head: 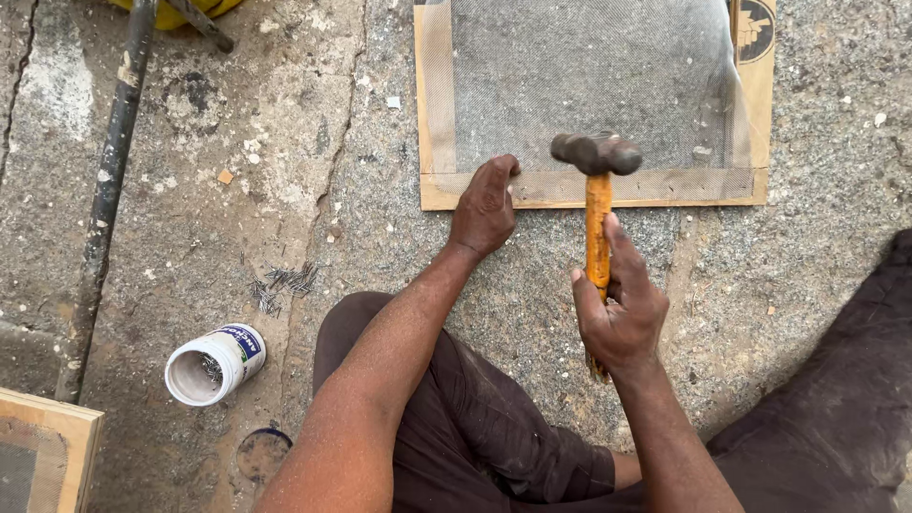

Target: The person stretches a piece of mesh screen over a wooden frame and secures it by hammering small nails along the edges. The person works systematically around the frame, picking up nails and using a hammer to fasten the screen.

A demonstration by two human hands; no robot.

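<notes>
- While the person sits on the concrete floor (237,190), the right hand (622,318) has its fingers clamped round the orange wooden handle of a hammer (598,204), whose dark metal head hangs over the near rail of a wooden frame (432,123).
- The frame lies flat on the floor at the far side, with grey mesh (579,85) stretched across it.
- The left hand (484,211) rests on the near left part of the frame, its fingers together and pressed down on the mesh edge; whether they pinch anything cannot be told.
- To the left, a small heap of nails (280,285) lies loose on the floor.
- Nearer and further left, a white tub (214,364) lies on its side with nails inside, its round lid (263,453) just beside it.
- A dark metal pipe (106,190) runs along the left edge.
- Part of another frame (43,446) shows at the near left corner.
</notes>
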